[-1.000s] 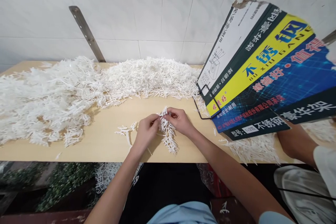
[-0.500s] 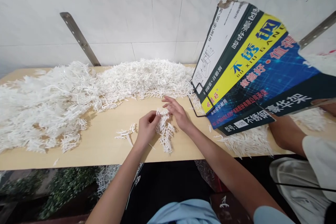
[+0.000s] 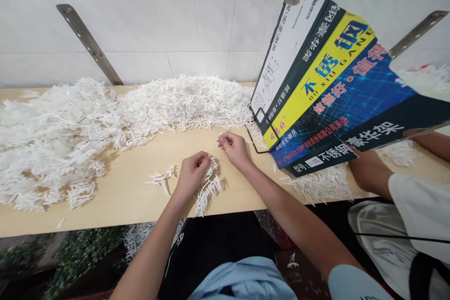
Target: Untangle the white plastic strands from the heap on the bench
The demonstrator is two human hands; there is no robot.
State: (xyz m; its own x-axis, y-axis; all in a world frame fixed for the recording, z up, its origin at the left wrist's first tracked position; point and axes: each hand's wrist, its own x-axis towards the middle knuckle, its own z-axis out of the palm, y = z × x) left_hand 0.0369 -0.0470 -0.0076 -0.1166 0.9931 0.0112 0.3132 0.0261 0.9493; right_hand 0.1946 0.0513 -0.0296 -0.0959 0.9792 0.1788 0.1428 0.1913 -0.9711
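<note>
My left hand point(image 3: 191, 172) grips a bunch of white plastic sprigs point(image 3: 208, 187) that hangs over the front of the wooden table point(image 3: 133, 187). Beside it, further back, my right hand point(image 3: 233, 146) pinches a single thin white piece between thumb and fingers, just in front of the big heap of white sprigs point(image 3: 186, 101). The two hands are a short way apart.
A tangled pile of white branches point(image 3: 52, 136) covers the table's left. A printed cardboard box point(image 3: 326, 84) leans at the right, with a black wire frame beside it. Another person's arm point(image 3: 372, 168) rests under the box. Metal braces run up the tiled wall.
My right hand has let go of the bunch, moved back toward the heap and pinched a single piece. My left hand has kept the bunch, which now droops lower.
</note>
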